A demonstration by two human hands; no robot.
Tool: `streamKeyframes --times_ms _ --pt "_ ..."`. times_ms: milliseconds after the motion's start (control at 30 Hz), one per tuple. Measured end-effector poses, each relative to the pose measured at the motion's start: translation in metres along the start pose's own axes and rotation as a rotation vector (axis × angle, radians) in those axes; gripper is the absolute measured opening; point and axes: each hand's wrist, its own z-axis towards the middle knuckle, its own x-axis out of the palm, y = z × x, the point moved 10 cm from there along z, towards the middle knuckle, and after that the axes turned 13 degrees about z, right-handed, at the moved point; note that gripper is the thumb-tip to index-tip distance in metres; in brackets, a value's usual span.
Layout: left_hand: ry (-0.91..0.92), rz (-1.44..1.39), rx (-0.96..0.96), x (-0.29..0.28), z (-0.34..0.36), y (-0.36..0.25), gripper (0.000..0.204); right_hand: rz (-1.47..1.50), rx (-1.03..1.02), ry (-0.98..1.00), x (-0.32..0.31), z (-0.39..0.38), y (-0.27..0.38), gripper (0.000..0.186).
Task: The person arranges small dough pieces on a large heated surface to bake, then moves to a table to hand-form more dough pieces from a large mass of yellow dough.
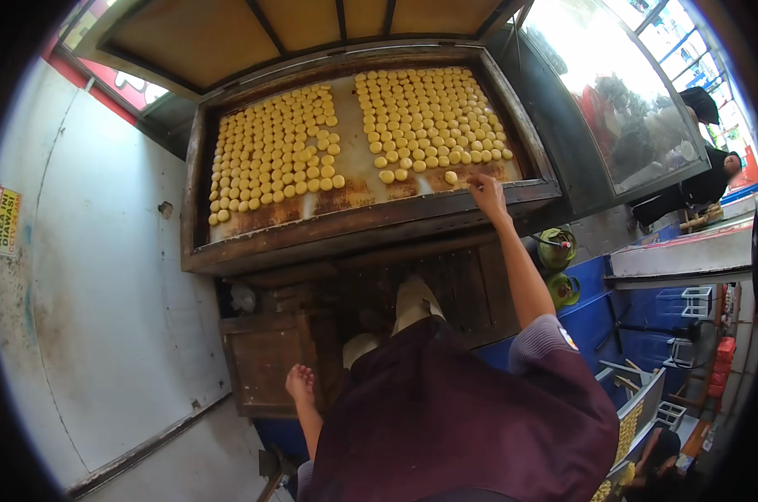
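A wide wood-framed griddle (pixel 347 134) holds several rows of round yellow dough pieces (pixel 270 151) in two blocks, with a bare strip between them. My right hand (pixel 488 191) reaches over the griddle's front right edge, its fingertips pinched close to a lone dough piece (pixel 451 177); whether anything is between them is too small to make out. My left hand (pixel 300 385) hangs low beside a wooden box (pixel 262 360), palm partly up, fingers loosely curled and apart, holding nothing visible.
Green gas cylinders (pixel 556 251) stand right of the griddle, below a glass panel (pixel 626 100). A pale wall (pixel 94 293) borders the left. A person in black (pixel 705 176) stands at the right. Another person (pixel 663 452) is at lower right near a tray of dough pieces (pixel 628 431).
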Motion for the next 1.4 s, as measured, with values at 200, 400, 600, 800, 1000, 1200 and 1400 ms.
streamKeyframes --times_ms 200,400,600,800,1000,1200,1400 --pt "-0.207 -0.115 -0.076 -0.027 -0.028 0.014 0.031 -0.406 0.004 0.345 0.070 0.103 -0.069 0.028" --pt "-0.174 -0.109 -0.394 -0.017 -0.114 0.181 0.039 -0.661 -0.243 0.777 0.148 0.114 -0.092 0.036" --pt "-0.066 0.379 -0.237 0.075 -0.167 0.189 0.040 -0.495 -0.291 0.802 0.143 0.107 -0.099 0.043" --pt "-0.104 0.293 -0.211 0.123 -0.181 0.179 0.041 -0.291 -0.257 0.570 0.098 0.144 -0.070 0.029" --pt "-0.286 -0.117 -0.229 0.125 -0.163 0.125 0.042 -0.205 -0.037 0.593 0.098 0.161 -0.126 0.026" --pt "-0.284 -0.092 -0.233 0.152 -0.163 0.086 0.042 -0.484 0.082 0.273 0.085 0.185 -0.156 0.034" --pt "-0.128 0.408 -0.109 0.169 -0.165 0.136 0.038 -0.282 0.061 0.359 0.096 0.181 -0.143 0.039"
